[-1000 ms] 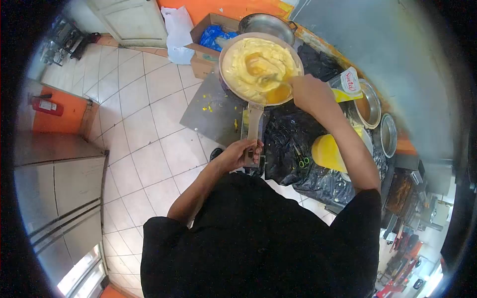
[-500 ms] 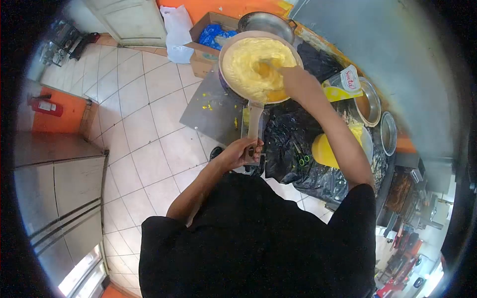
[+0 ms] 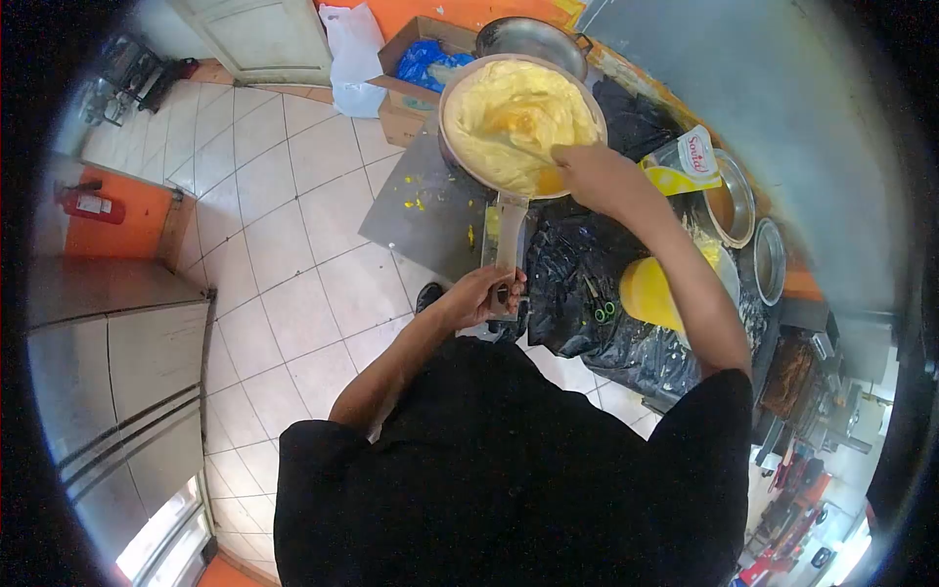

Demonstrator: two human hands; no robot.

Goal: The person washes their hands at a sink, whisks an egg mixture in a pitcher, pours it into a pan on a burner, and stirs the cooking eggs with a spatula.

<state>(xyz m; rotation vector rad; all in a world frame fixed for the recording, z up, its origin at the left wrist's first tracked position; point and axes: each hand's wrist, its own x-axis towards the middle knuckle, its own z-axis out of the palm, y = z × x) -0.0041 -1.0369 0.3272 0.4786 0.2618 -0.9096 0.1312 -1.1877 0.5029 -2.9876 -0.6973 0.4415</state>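
Observation:
My left hand (image 3: pixel 492 295) is closed round the end of the long, flat handle (image 3: pixel 510 240) of a wide pan (image 3: pixel 447 125). Thick yellow mixture (image 3: pixel 489 103) fills the pan, with a more orange, liquid patch near its lower right rim. Over that right side, my right hand (image 3: pixel 590 174) is closed on a utensil whose thin shaft runs into the mixture; its far end is buried. A clear container of yellow stuff (image 3: pixel 650 293) and green-handled scissors (image 3: pixel 604 311) lie to the right of the handle.
Black plastic sheeting (image 3: pixel 562 284) covers the worktop. A labelled bag (image 3: pixel 695 157), a metal pot (image 3: pixel 743 201) and a smaller metal bowl (image 3: pixel 770 262) stand at the right. Behind the pan are a cardboard box (image 3: pixel 401 122) and an empty metal pan (image 3: pixel 528 37). A metal surface (image 3: pixel 411 220) lies left.
My right hand has swept over the pan, leftward and then slightly down, and the swirls in the mixture have changed shape. My left hand keeps its hold on the handle. The view has shifted slightly.

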